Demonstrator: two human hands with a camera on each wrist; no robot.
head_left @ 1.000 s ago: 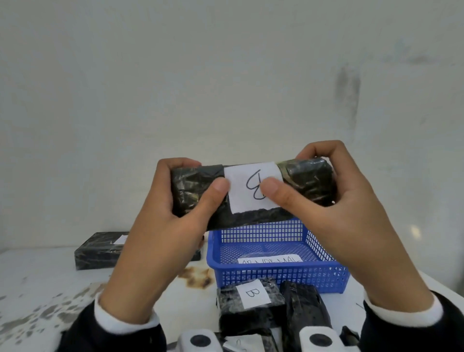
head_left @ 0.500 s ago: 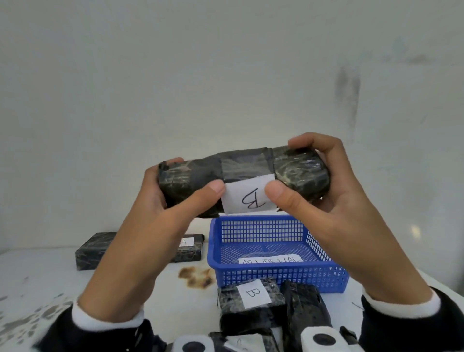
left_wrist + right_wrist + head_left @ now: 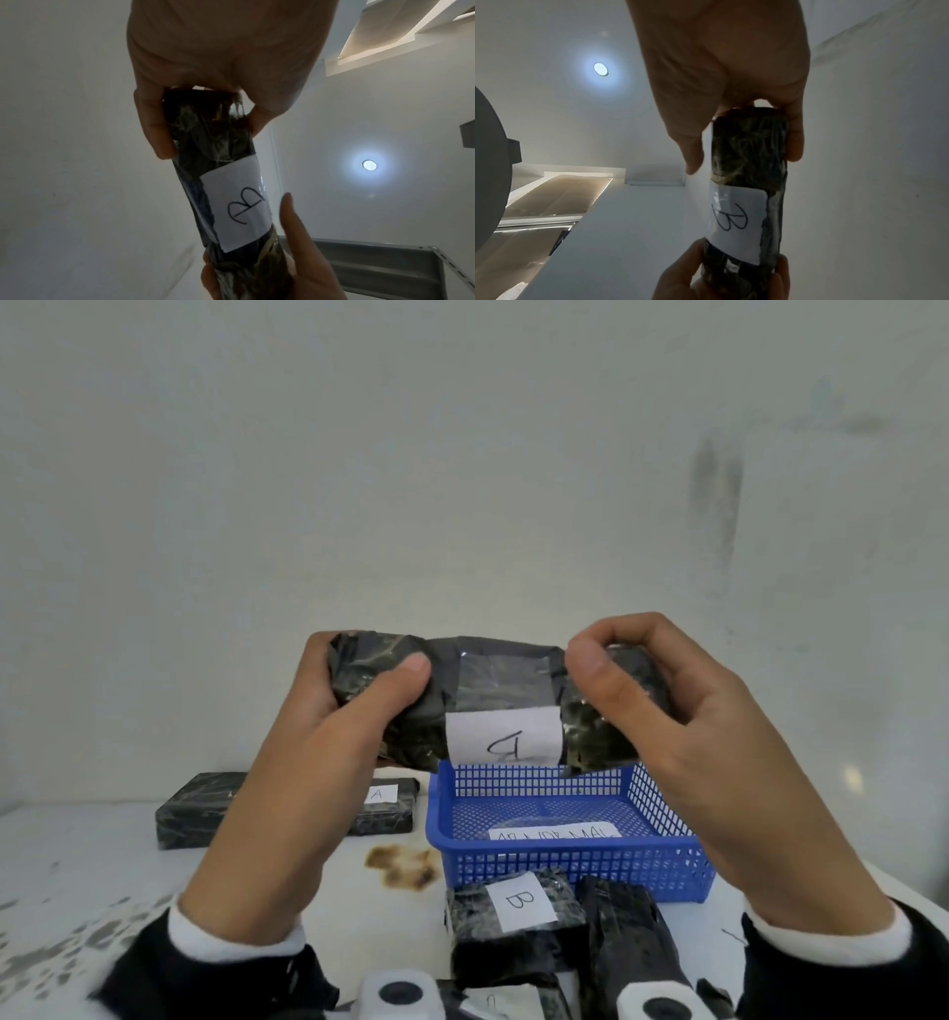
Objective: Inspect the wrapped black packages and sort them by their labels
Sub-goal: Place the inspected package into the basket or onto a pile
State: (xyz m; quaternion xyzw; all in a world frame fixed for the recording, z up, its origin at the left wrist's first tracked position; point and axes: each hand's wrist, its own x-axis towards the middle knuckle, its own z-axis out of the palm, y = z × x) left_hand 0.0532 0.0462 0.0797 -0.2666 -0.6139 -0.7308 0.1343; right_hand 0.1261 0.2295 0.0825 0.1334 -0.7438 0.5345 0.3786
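We've got our left hand (image 3: 328,737) and right hand (image 3: 683,726) each wrapped round one end of a black wrapped package (image 3: 493,695), thumbs on the near face, fingers curled behind, so both grips are clamped on it and it hangs level in the air w/ nothing under it but the blue basket (image 3: 662,865) below. Its white label (image 3: 503,737) sits at the lower edge of the near face, betw. our thumbs, w/ a hand-drawn "B" that reads upside down from the head view; the wrist views show the same label (image 3: 239,209) and letter clearly. The basket stands on the white counter (image 3: 77,865) and holds a paper slip (image 3: 554,834) w/ writing we can't fully read. Just in front of the basket lie more black packages: one labelled B (image 3: 513,911), another beside it on the right (image 3: 626,942) w/ no label showing. Left of the basket, well apart, a flat package labelled A (image 3: 200,809) lies near the wall. A brown stain (image 3: 400,862) marks the counter near the basket's left front corner.
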